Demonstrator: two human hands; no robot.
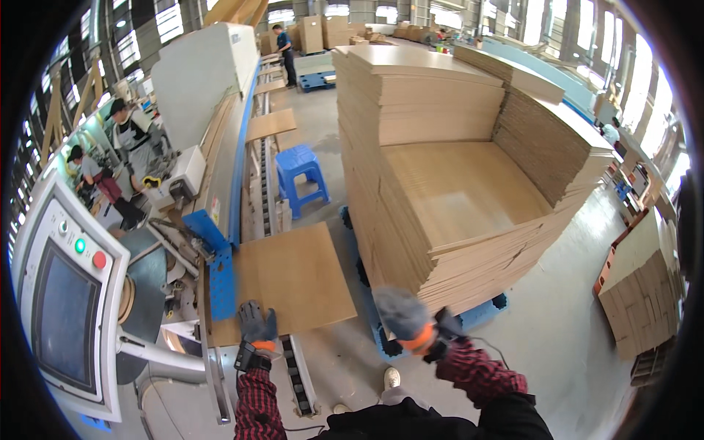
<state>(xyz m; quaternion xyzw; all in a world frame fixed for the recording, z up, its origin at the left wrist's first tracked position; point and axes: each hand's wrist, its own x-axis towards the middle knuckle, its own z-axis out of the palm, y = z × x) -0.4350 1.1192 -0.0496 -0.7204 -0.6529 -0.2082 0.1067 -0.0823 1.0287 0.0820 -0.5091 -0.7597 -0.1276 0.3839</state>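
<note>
My left hand (256,323), in a grey glove with an orange cuff, rests on the near left part of a flat brown board (297,271). Its fingers lie spread on the surface. The board sits over a roller track (297,378), its left side against a blue perforated metal guide (221,282). My right hand (402,315), gloved the same way, is smeared by motion beside the near corner of a tall stack of brown boards (381,213). Whether its fingers are closed does not show.
The stack stands on a blue pallet (480,314). A control panel (66,293) with a screen and buttons rises at the left. Beyond the board are a blue stool (299,176) and a long machine (198,81). More boards (642,293) lie at right. Several people work farther off.
</note>
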